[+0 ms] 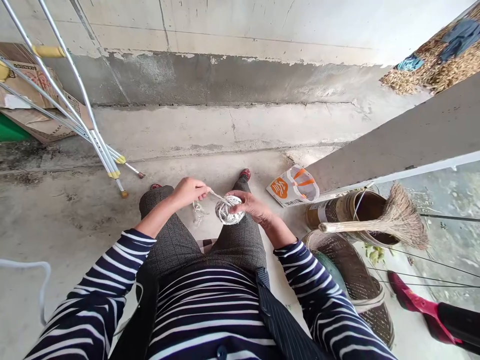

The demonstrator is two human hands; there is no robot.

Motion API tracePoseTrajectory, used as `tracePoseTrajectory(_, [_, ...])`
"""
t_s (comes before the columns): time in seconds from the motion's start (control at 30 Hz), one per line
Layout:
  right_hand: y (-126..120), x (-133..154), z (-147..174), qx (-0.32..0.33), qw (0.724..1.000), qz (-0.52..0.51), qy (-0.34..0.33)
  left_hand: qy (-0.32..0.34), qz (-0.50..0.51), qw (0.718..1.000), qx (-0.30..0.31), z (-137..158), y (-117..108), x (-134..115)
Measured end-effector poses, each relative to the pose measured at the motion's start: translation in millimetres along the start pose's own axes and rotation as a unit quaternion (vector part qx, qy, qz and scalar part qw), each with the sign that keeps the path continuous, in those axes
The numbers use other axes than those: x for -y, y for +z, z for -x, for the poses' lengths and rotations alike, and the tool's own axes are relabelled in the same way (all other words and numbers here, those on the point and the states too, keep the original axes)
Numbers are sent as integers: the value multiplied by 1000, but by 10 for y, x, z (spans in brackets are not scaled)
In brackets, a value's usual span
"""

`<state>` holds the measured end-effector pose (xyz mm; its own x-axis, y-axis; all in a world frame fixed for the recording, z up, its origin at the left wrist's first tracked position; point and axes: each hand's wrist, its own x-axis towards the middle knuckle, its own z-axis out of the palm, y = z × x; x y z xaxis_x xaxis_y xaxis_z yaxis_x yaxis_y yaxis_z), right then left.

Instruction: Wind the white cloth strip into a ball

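A ball of white string (228, 212) is held in my right hand (252, 206) above my right thigh, with the fingers wrapped round its right side. From the ball a short strand (217, 196) runs up and left to my left hand (190, 192). Fingers and thumb of that hand pinch the strand above the gap between my legs. Below the left hand dangles a loose, frayed white end (198, 214). Both hands are close together over my lap, and the ball does not touch the left hand.
Metal crutches (88, 125) stand at the left before cardboard boxes (45, 100). A white and orange bag (292, 187) lies at the right, near a brown pot (343, 209), a straw broom (397, 220) and a woven basket (348, 265). Another person's foot in a pink shoe (412, 300) shows lower right.
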<state>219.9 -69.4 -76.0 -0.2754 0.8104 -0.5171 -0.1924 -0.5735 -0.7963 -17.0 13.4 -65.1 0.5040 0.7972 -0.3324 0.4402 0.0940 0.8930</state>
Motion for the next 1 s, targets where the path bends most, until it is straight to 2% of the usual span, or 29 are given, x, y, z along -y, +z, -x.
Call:
tracePoseTrajectory(0.1, [17,-3,-2,19,1000,-22,2,18,-41,999,3,-9,136,86])
tracePoseTrajectory(0.27, [-8,-38,-10,46,996,-72,5,80,46,996,-20,150,362,186])
tracePoseTrajectory(0.37, [-9,-35,-11,57,994,-97,-4,81,119,990,-13,270,455,241])
tracePoseTrajectory(0.43, [-1,-32,-15,61,993,-105,-7,80,122,989,-14,318,447,278])
tracePoseTrajectory(0.5, [12,-37,-19,63,992,-108,-5,90,60,994,-33,325,358,302])
tracePoseTrajectory(0.57, [31,-47,-19,66,992,-106,-3,117,-46,990,-70,296,205,300])
tracePoseTrajectory(0.63, [61,-49,-9,74,992,-104,-1,150,-139,972,-114,243,45,274])
tracePoseTrajectory(0.7, [102,-24,12,86,991,-104,-3,178,-177,957,-146,177,-60,238])
tracePoseTrajectory(0.83, [224,132,75,92,990,-106,-31,195,-131,964,-127,29,-40,189])
tracePoseTrajectory(1.0, [397,411,147,74,992,-62,-86,135,11,987,-86,-74,139,146])
